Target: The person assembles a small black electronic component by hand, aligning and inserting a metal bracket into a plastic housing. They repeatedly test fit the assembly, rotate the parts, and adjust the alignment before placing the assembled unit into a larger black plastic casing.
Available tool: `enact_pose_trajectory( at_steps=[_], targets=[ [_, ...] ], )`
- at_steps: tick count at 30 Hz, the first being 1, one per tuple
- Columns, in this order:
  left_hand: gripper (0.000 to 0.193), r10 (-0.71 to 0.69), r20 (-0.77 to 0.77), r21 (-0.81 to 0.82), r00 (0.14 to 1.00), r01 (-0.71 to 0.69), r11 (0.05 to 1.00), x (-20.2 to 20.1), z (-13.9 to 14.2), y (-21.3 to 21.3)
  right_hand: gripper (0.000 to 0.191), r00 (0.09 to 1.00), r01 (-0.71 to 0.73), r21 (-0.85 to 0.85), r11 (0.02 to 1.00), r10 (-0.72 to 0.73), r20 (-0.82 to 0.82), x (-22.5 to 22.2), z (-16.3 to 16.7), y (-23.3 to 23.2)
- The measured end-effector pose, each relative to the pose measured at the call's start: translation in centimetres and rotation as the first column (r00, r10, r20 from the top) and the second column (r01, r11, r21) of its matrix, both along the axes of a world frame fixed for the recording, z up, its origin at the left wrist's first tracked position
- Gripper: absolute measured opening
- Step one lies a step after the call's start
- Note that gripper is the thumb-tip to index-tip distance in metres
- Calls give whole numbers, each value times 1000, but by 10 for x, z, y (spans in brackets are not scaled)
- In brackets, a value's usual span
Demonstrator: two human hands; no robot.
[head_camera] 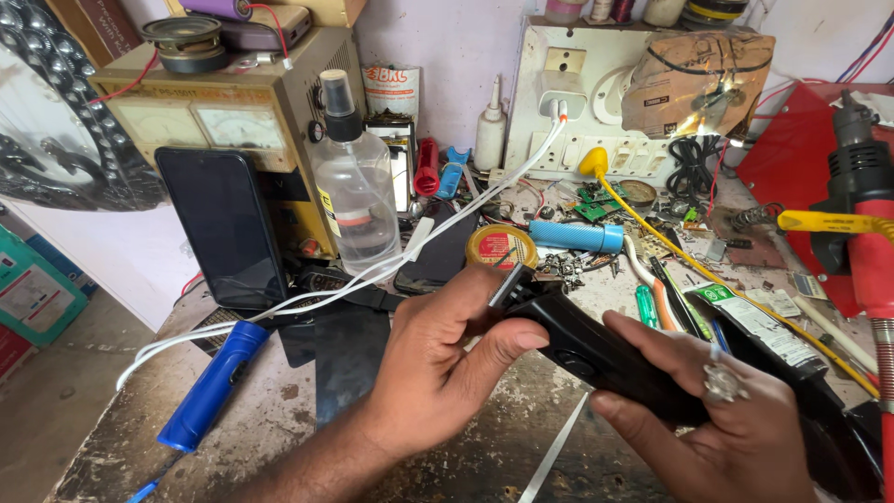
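Observation:
I hold a black hand-held device (596, 352), long and rounded like a trimmer, over the middle of the worn workbench. My left hand (438, 363) grips its upper end, thumb along the side, fingers near the metal head (507, 284). My right hand (717, 419), wearing a large ring, wraps around the lower body from below. The device lies tilted, head up and to the left.
A clear spray bottle (354, 186), a dark phone (223, 228) leaning on a beige power supply (223, 112), a white cable (372, 270), a blue tool (209, 391), a round tin (501, 247), a blue cylinder (577, 236), small parts and a red hot-air gun (861, 214).

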State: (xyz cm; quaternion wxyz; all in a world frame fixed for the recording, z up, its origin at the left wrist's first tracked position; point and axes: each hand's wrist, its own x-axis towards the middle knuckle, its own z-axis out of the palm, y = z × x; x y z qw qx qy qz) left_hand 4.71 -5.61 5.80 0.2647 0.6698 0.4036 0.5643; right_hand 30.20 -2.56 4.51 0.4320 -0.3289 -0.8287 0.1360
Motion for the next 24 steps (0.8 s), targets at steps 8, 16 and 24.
enact_pose_trajectory(
  at_steps=[8,16,24],
  targets=[
    [27,42,-54,182,998,-32,983,-2,-3,3,60,997,-14,-288,957,-9,-79,-5,-11,3],
    [32,88,-174,261,981,-41,965,-6,0,1,60,977,-186,-516,836,100,-190,-4,-31,8],
    [39,55,-317,357,947,65,932,-3,-3,0,73,970,-162,-207,965,194,149,-4,-34,15]
  ],
)
